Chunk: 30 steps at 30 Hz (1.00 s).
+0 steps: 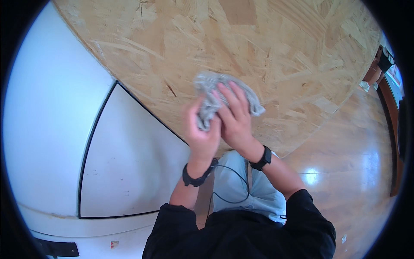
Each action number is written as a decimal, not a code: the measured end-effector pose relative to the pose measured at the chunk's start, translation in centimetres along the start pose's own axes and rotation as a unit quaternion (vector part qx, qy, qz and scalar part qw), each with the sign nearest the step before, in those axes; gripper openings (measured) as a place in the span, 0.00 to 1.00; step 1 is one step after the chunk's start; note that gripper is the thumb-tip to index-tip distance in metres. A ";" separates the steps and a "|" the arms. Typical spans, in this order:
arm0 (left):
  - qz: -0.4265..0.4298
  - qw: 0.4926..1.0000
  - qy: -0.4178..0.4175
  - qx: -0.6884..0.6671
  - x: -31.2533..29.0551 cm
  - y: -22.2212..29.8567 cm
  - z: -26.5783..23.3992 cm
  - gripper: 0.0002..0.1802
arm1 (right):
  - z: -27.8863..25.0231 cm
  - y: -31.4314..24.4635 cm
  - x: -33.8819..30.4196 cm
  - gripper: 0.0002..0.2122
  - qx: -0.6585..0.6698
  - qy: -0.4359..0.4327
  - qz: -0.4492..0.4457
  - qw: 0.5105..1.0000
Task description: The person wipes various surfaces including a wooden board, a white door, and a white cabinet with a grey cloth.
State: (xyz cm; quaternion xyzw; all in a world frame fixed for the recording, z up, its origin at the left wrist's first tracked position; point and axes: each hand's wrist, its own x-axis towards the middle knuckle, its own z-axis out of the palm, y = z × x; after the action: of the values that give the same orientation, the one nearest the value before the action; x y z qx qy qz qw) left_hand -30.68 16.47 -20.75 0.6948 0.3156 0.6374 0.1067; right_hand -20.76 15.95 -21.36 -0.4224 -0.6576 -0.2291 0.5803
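Observation:
A crumpled grey cloth point(208, 106) is bunched between my two hands above the near part of a wood-chip board tabletop point(276, 39). My left hand point(200, 125) grips its left side, the fingers curled and partly smeared by motion. My right hand point(235, 114) lies over the cloth from the right, its fingers bent across the folds and pressing on it. A loose end of the cloth hangs out to the right, past my right fingers. Whether the cloth touches the board I cannot tell.
A white wall point(56, 108) with a black-edged pale panel point(133, 159) stands at the left, close to the board. A thin black cable point(248, 190) loops from my left wrist over my legs. Shiny wooden floor point(345, 146) lies at the right, with another person point(381, 64) far off.

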 end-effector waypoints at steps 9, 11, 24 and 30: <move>-0.137 0.983 0.103 0.073 -1.8 -5.7 -3.6 0.17 | 4.7 -3.3 -1.6 0.23 0.074 -0.173 -0.039 0.981; -0.125 0.983 0.068 0.116 -3.2 -6.3 -1.9 0.17 | 3.2 -1.8 -3.8 0.23 0.066 -0.204 -0.031 0.976; 0.054 0.971 -0.172 -0.157 -1.9 6.9 11.6 0.25 | -13.2 7.8 -4.2 0.14 -0.216 0.020 -0.010 0.976; 0.067 0.956 -0.218 -0.186 -3.5 9.7 15.5 0.25 | -16.3 9.3 -7.5 0.17 -0.196 0.102 0.083 0.972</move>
State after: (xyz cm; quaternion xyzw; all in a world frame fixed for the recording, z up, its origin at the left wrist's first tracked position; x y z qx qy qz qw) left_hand -12.90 10.90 -20.86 0.8045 0.1133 0.5235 0.2568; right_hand -4.07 5.86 -26.66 -0.5556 -0.4998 -0.3463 0.5671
